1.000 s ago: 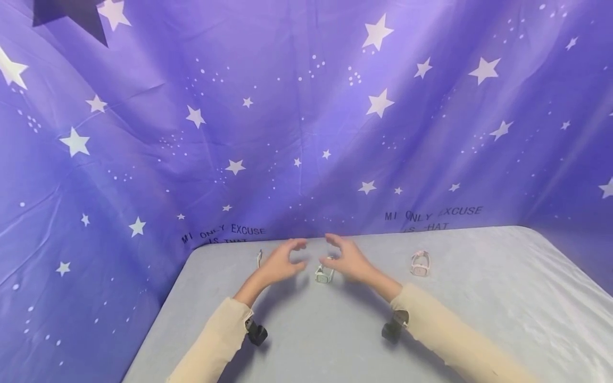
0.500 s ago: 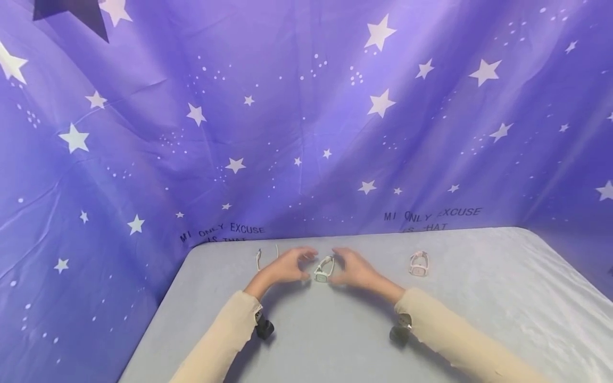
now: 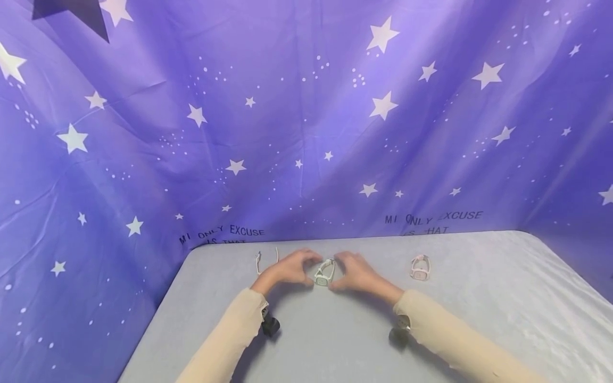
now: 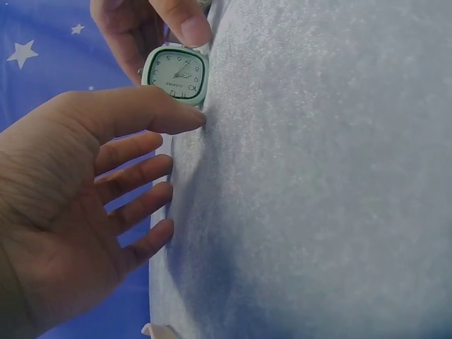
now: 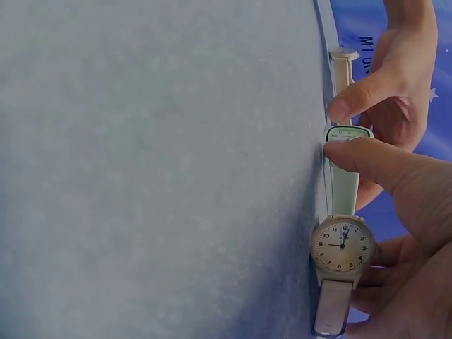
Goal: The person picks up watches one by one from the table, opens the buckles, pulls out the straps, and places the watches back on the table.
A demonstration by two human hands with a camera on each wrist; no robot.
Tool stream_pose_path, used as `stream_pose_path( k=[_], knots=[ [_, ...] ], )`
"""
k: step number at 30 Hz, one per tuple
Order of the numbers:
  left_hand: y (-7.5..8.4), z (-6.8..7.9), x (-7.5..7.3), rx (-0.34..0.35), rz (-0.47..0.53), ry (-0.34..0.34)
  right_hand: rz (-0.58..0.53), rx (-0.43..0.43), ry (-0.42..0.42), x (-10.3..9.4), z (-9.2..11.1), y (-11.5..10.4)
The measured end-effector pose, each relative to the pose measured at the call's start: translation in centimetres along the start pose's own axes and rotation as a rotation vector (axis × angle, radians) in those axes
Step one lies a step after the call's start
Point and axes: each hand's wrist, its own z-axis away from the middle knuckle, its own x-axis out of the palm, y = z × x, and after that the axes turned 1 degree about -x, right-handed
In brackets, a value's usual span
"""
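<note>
Left hand (image 3: 293, 267) and right hand (image 3: 358, 273) held nothing, fingers (image 4: 135, 176) parted round the green watch (image 3: 323, 281) — touch unclear; its dial (image 4: 176, 73), under a thumb (image 5: 364, 154) at right wrist, showed at left.

With our clock centred on the middle wristwatch (image 3: 323, 280), which stands on the table (image 3: 335, 340), we find the left hand (image 3: 293, 267) just beside it at nine o'clock and the right hand (image 3: 358, 272) just beside it at three. Farther out at three, well apart from the right hand, we see a second wristwatch (image 3: 420, 274) on the table. Farther out at nine, we see two strap ends (image 3: 258, 264) near the left hand. At twelve, behind the table, we have the curtain (image 3: 306, 106), reaching round to nine.
</note>
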Motion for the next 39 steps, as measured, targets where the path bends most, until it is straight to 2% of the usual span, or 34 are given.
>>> stream_pose_path(
  k=[7, 13, 22, 25, 30, 39],
  knots=[
    [-0.1, -0.3, 0.2, 0.005, 0.001, 0.000, -0.023, -0.049, 0.012, 0.1, -0.4, 0.0],
    [-0.4, -0.1, 0.3, -0.035, 0.073, 0.002, -0.066, -0.067, -0.028, 0.0, -0.6, 0.3],
    [-0.7, 0.1, 0.0, -0.014, 0.105, 0.007, -0.087, -0.150, -0.094, -0.3, -1.4, 0.7],
    [-0.8, 0.3, -0.1, -0.025, 0.103, 0.005, -0.100, -0.152, -0.126, -0.3, -1.6, 0.5],
    [-0.9, 0.4, -0.1, -0.039, 0.117, -0.002, -0.120, -0.104, -0.158, -0.4, -1.8, 0.4],
    [-1.2, 0.4, 0.3, -0.033, 0.149, 0.031, -0.144, -0.106, -0.151, -0.2, -1.9, 0.4]
  ],
)
